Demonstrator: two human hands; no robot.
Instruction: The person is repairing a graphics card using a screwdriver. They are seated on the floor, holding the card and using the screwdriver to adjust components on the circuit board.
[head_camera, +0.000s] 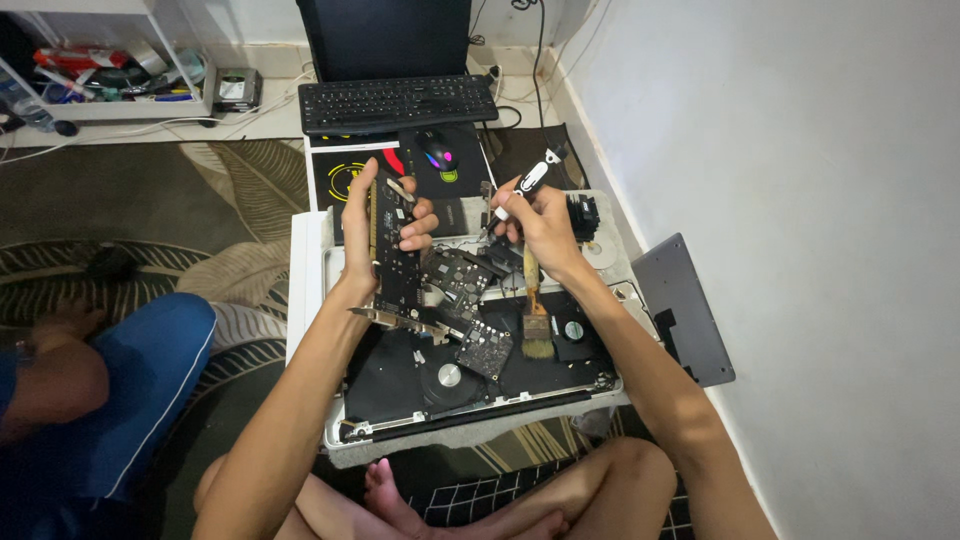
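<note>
- Black circuit card stands on edge in the left hand, fingers wrapped around its upper half, above the opened computer case.
- Right hand (just beside the card) pinches a black-and-white screwdriver and paintbrush.

So everything's basically spread out on the floor, pale tile up by the wall and a dark leaf-pattern rug over most of it. Using the opened computer shell as the landmark: it sits flat on the rug, guts showing. Just beyond it there's a black mouse pad with a glowing mouse on top, then a black keyboard past that. A grey panel lies right beside the shell toward the wall. A white shelf unit stands well off beyond it, other side.
</note>
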